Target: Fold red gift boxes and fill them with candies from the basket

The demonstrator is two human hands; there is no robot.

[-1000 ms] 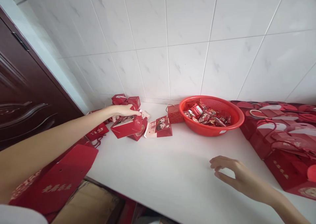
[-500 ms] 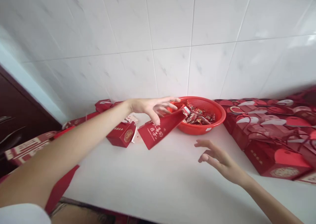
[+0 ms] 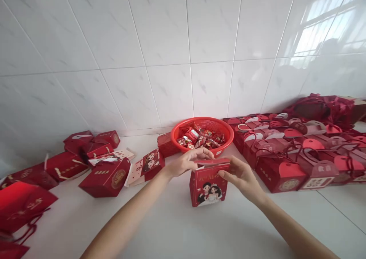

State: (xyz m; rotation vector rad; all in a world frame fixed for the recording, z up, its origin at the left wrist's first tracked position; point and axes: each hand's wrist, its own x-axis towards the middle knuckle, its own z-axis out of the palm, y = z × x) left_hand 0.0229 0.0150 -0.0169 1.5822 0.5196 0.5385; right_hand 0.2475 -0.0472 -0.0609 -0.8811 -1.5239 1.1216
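A red box (image 3: 210, 188) with a cartoon couple on its front stands upright on the white surface, in front of the basket. My left hand (image 3: 189, 163) is at its upper left edge, fingers bent over the top flap. On the upper right side, my right hand (image 3: 240, 175) grips the box, with the thumb on the front panel and the fingers behind. Just behind the box, a red plastic basket (image 3: 229, 138) holds wrapped sweets (image 3: 201, 138).
Rows of red boxes with handles (image 3: 280, 175) fill the right side. More red boxes (image 3: 105, 177) lie scattered at the left, and a red bag (image 3: 25, 205) with cords is at the near left. A tiled wall (image 3: 168, 95) rises behind.
The red box has come down from beside the basket to stand upright on the surface. My right hand has closed on it, and my left hand has moved to its top. The view has shifted.
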